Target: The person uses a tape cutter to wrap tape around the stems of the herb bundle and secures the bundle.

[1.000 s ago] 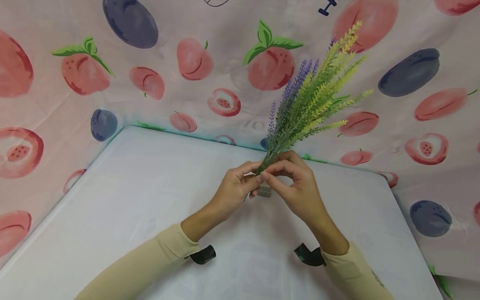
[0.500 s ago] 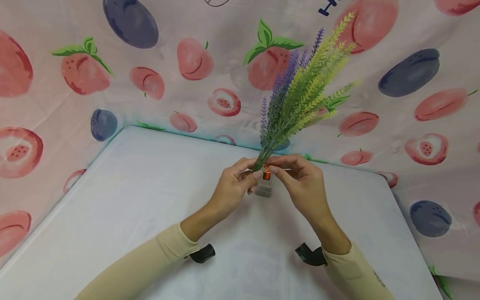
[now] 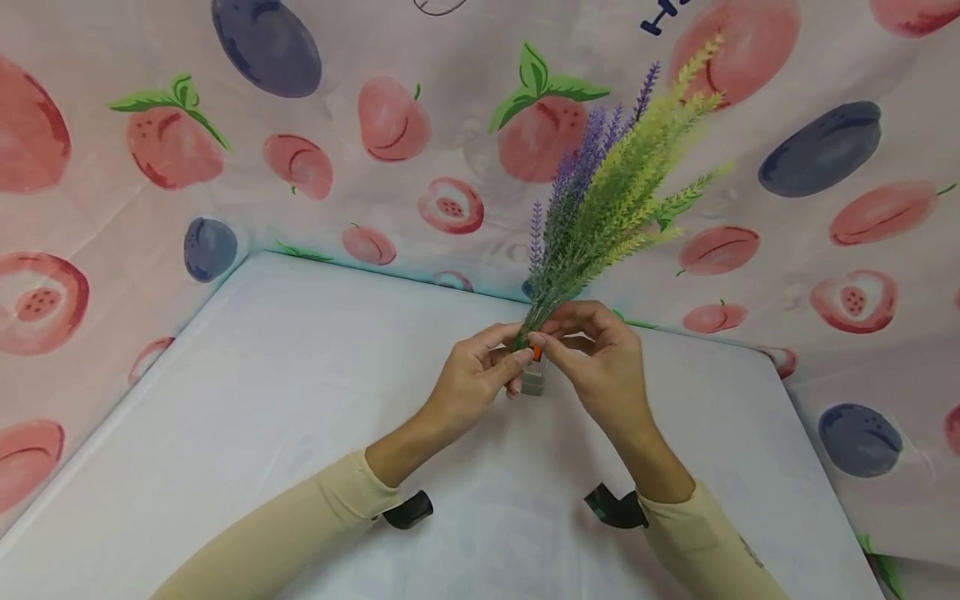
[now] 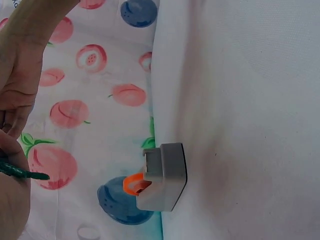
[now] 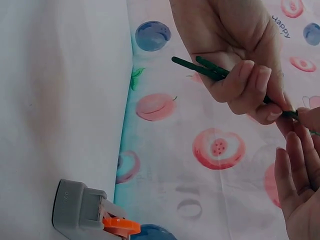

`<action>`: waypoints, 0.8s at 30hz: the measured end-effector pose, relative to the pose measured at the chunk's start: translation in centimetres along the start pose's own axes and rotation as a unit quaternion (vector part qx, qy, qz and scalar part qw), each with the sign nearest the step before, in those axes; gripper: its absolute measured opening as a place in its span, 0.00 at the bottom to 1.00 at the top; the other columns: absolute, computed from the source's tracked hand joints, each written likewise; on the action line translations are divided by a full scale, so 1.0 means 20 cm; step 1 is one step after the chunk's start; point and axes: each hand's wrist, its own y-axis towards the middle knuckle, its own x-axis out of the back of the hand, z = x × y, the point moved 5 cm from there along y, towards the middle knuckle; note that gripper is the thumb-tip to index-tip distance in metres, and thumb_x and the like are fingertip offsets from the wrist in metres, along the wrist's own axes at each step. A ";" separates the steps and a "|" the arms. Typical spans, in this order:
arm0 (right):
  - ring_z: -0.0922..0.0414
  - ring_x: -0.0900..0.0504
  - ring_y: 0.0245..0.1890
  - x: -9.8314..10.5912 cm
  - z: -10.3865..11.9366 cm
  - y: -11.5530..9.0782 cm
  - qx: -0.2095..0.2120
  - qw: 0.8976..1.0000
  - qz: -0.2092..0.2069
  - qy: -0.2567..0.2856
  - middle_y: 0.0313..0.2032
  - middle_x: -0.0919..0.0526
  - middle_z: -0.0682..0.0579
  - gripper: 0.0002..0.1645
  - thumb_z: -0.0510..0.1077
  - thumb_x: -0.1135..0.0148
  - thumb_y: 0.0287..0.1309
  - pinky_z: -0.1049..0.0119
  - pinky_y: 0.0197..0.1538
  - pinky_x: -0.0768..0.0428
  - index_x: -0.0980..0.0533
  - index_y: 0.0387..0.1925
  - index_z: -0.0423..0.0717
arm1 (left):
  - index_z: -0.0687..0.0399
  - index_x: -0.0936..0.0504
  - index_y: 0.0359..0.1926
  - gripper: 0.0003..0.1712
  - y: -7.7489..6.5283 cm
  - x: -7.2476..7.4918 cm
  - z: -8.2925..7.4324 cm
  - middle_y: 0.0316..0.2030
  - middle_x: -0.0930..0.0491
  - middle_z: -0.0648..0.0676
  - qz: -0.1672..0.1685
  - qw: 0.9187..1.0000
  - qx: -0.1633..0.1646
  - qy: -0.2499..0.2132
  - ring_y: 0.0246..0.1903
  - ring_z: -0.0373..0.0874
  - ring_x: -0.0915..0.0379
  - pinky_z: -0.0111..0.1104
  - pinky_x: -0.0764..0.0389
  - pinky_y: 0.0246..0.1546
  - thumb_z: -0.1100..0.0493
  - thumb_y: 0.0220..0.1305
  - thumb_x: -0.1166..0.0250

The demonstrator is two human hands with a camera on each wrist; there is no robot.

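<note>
A bunch of artificial lavender (image 3: pixel 592 208), with purple and yellow-green sprigs, leans up and to the right above the table. My left hand (image 3: pixel 472 371) grips the bunch low on its stems. Dark green stem ends (image 5: pixel 200 67) poke out past its curled fingers in the right wrist view. My right hand (image 3: pixel 600 358) pinches the stems with thumb and index finger just above the left hand's grip, its thumb tip close to the left thumb. Behind the hands stands a grey tape dispenser (image 4: pixel 167 177) with an orange core (image 4: pixel 135 185), partly hidden in the head view.
The white table (image 3: pixel 300 375) ends at the back against a pink fruit-print cloth (image 3: pixel 450 125). Black curved pieces (image 3: pixel 408 510) stick out at both wrists by the beige sleeves (image 3: pixel 300 517).
My right hand drew slightly away to the right from the stems, then came back to them. The bunch tilted a little left, then right again. The left hand kept its grip.
</note>
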 end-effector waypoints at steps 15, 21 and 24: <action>0.57 0.13 0.42 -0.04 0.00 0.01 -0.070 0.997 0.008 -0.014 0.45 0.14 0.46 0.11 0.42 0.26 0.59 0.63 0.46 0.14 0.17 0.38 0.38 | 0.60 0.16 0.55 0.13 0.00 -0.03 -0.02 0.37 0.24 0.54 -0.026 0.997 -0.053 0.052 0.26 0.43 0.24 0.33 0.18 0.29 0.64 0.72 0.37; 0.58 0.15 0.44 -0.01 -0.03 0.03 -0.092 0.994 0.044 -0.046 0.44 0.13 0.48 0.10 0.43 0.27 0.61 0.65 0.48 0.15 0.16 0.40 0.41 | 0.58 0.22 0.65 0.19 0.00 -0.01 -0.01 0.46 0.17 0.60 0.052 0.998 0.015 0.017 0.37 0.50 0.16 0.38 0.15 0.43 0.60 0.79 0.47; 0.57 0.16 0.45 0.00 -0.04 0.02 -0.109 0.988 0.078 -0.070 0.42 0.14 0.49 0.09 0.44 0.28 0.62 0.62 0.50 0.15 0.15 0.38 0.42 | 0.56 0.22 0.66 0.20 -0.01 0.00 0.00 0.47 0.15 0.61 0.073 0.996 0.052 0.015 0.39 0.55 0.14 0.39 0.15 0.44 0.60 0.79 0.46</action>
